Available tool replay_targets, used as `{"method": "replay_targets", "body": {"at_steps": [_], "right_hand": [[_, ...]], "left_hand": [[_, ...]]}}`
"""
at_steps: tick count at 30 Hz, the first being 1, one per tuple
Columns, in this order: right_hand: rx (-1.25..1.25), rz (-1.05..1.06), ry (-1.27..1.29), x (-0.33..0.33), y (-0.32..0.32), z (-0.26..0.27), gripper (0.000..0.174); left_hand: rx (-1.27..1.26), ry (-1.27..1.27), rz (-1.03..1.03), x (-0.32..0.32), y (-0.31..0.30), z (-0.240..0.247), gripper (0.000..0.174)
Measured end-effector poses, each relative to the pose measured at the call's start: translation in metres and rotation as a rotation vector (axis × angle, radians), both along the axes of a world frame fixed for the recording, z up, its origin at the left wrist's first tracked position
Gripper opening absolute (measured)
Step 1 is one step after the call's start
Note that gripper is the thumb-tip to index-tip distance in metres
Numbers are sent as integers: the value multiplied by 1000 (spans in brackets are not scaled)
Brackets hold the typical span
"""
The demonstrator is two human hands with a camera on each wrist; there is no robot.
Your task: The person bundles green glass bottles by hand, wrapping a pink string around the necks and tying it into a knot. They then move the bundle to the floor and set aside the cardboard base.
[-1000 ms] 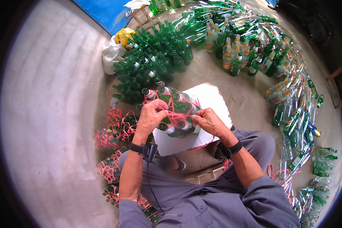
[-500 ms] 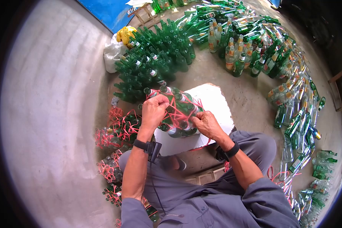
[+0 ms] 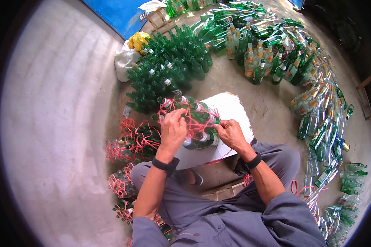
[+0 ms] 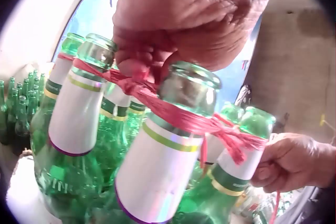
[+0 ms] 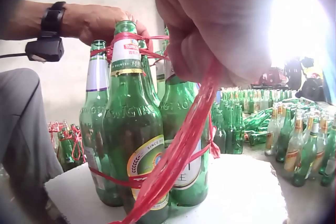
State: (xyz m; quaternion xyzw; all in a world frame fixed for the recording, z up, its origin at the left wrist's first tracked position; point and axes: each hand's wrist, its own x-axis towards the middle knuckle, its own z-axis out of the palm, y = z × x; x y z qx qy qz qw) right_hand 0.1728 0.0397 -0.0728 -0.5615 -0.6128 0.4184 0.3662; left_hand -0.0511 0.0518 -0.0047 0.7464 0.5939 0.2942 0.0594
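A cluster of green glass bottles [image 5: 134, 113] stands upright on a white board [image 3: 238, 117], with red plastic twine [image 4: 173, 113] wound around and between the necks. A lower loop of twine circles the bottle bodies in the right wrist view. Over the near left necks, my left hand [image 3: 174, 131] has its fingers curled down to the twine and pinches it; the fingertips are partly hidden behind a bottle mouth. On the cluster's right side, my right hand [image 3: 231, 134] grips a flat red strand [image 5: 181, 134] that runs down toward the board.
Many standing green bottles [image 3: 169, 61] fill the floor at back left. Lying and standing bottles [image 3: 317, 123] curve around the back and right. Bundles tied with red twine [image 3: 142, 138] stand at my left, by a pale wall [image 3: 57, 123]. A wooden stool [image 3: 157, 18] is at the back.
My left hand first held twine near the right hand, then drew apart to the left and now sits lower over the near left necks. The right hand has shifted slightly right.
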Motion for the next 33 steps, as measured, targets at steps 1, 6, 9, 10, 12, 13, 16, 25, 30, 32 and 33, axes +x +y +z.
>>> {"method": "replay_targets", "body": {"at_steps": [1, 6, 9, 10, 12, 13, 16, 25, 30, 32, 33], "right_hand": [[2, -1, 1, 1, -1, 2, 39], [203, 44, -157, 4, -1, 7, 39], [233, 66, -239, 6, -1, 7, 39], [231, 69, -241, 8, -1, 6, 39], [321, 96, -268, 12, -1, 5, 40], [323, 106, -294, 14, -1, 7, 40], [365, 117, -309, 21, 0, 13, 41], [529, 156, -418, 32, 4, 26, 27], [618, 376, -620, 43, 7, 56, 13], [662, 436, -699, 42, 12, 69, 10], [700, 491, -765, 40, 16, 75, 9]], "left_hand": [[-41, 14, -8, 6, -9, 1, 38], [23, 226, 3, 41, -40, 5, 63], [-19, 281, 31, 44, -40, 2, 73], [-20, 296, 40, 44, -41, 0, 75], [-36, 276, 42, 45, -42, 0, 74], [-46, 258, 41, 45, -42, 2, 72], [-49, 258, 58, 46, -43, 3, 70], [-5, 249, 38, 43, -43, 2, 63], [-43, 227, 78, 43, -43, 0, 70], [-34, 213, 89, 43, -41, -2, 71], [-35, 206, 81, 42, -41, -4, 70]]}}
